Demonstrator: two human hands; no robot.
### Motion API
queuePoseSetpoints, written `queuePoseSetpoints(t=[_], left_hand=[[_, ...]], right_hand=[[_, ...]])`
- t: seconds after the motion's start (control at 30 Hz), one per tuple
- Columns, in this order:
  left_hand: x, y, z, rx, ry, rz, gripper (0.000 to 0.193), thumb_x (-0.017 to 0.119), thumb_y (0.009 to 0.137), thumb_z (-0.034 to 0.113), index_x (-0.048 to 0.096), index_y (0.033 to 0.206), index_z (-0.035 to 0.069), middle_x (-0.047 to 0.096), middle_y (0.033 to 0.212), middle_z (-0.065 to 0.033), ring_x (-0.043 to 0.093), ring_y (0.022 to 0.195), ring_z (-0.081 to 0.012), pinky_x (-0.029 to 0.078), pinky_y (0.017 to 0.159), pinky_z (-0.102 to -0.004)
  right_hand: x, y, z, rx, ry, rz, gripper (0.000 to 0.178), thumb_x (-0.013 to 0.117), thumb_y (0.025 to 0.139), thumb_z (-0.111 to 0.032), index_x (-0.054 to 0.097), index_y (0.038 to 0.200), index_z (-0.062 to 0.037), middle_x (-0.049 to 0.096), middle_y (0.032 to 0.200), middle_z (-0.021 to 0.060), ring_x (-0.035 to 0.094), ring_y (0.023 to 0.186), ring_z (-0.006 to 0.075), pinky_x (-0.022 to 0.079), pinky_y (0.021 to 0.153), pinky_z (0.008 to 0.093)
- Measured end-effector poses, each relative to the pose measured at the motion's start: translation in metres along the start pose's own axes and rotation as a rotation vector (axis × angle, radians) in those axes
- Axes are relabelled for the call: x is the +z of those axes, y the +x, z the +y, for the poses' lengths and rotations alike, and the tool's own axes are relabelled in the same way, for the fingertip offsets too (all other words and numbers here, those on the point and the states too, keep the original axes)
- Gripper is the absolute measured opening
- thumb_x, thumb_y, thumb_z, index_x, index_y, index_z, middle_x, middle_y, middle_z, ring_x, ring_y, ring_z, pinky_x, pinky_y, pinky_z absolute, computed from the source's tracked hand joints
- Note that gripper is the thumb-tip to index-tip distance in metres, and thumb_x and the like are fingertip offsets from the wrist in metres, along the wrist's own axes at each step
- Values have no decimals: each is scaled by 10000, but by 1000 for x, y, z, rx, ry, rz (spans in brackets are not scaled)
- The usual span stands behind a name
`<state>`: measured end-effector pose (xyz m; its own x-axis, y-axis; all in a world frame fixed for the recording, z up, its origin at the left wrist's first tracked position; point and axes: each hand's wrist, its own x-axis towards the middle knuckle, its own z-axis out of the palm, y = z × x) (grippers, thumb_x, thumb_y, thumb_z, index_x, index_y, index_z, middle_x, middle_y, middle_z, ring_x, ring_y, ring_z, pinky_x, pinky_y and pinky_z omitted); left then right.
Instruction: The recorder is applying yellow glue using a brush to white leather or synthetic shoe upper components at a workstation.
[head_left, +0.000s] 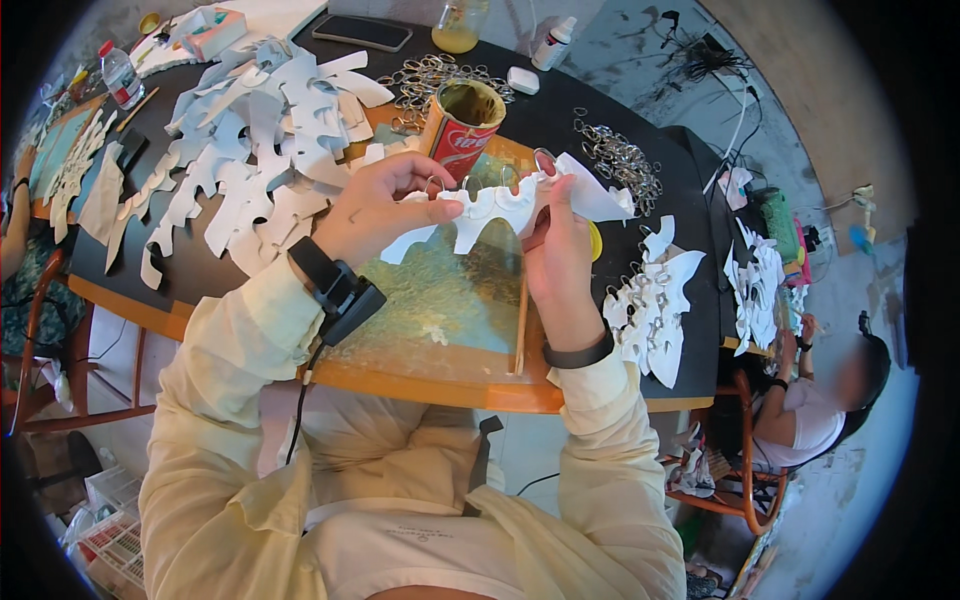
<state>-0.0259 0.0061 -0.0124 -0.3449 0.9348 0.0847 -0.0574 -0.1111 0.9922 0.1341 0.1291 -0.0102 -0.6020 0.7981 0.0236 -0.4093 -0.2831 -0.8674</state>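
Note:
Between my hands is a white scalloped strip (500, 207), raised above the table, with several metal rings looped along its upper edge. My left hand (385, 205) pinches its left end between thumb and fingers. At the right end, my right hand (558, 240) grips the strip beside another ring, its thumb pointing up. A white flap of material (590, 192) spreads out beyond that hand. Just behind the strip stands an open red can (462, 130) with brown residue around its rim. Below lies a stained, glossy work board (430, 300) with a small white scrap on it.
A big heap of white cut pieces (270, 120) covers the table's left. Loose metal rings lie in piles at the back (440, 78) and right (620, 165). Ringed white pieces (655, 305) rest at right. Another person (815, 400) sits far right; an arm (18, 215) shows far left.

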Motion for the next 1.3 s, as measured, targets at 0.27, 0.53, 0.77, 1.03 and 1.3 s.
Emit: queuePoseSetpoints(t=[0.27,0.53,0.77,1.03,1.3], left_hand=[[1,0,0,72,-50,53,394,748,761,87,469,1039,63,604,874,-21,532,814,-73,425,725,-222],[-1,-1,-4,188,27,36,439,720,746,35,438,1081,61,591,849,-25,555,824,-99,444,743,-246],[4,-2,-2,108,-52,-4,444,683,772,14,443,1140,73,540,818,2,518,818,-87,431,732,-235],[0,-4,2,146,86,8,492,688,770,26,427,1184,72,563,829,1,524,778,-72,428,702,-221],[6,-2,-2,199,-76,-149,445,658,827,127,426,1200,55,567,878,-26,524,784,-81,423,692,-224]], right_hand=[[-2,-1,12,195,-188,-141,350,579,918,-232,516,1144,28,610,1087,75,593,979,151,482,866,304],[7,-5,8,199,-145,-134,436,712,785,-35,496,1163,-11,622,987,54,626,861,130,539,767,273],[5,-6,13,128,-166,-129,468,700,785,-11,481,1199,-27,623,986,55,623,848,126,524,759,268],[9,-7,15,105,-127,-138,386,724,776,-39,539,1112,1,627,966,53,615,858,131,510,769,262],[1,-12,-12,-97,-447,-118,335,771,744,-85,581,1005,4,629,886,39,603,771,106,509,698,241]])
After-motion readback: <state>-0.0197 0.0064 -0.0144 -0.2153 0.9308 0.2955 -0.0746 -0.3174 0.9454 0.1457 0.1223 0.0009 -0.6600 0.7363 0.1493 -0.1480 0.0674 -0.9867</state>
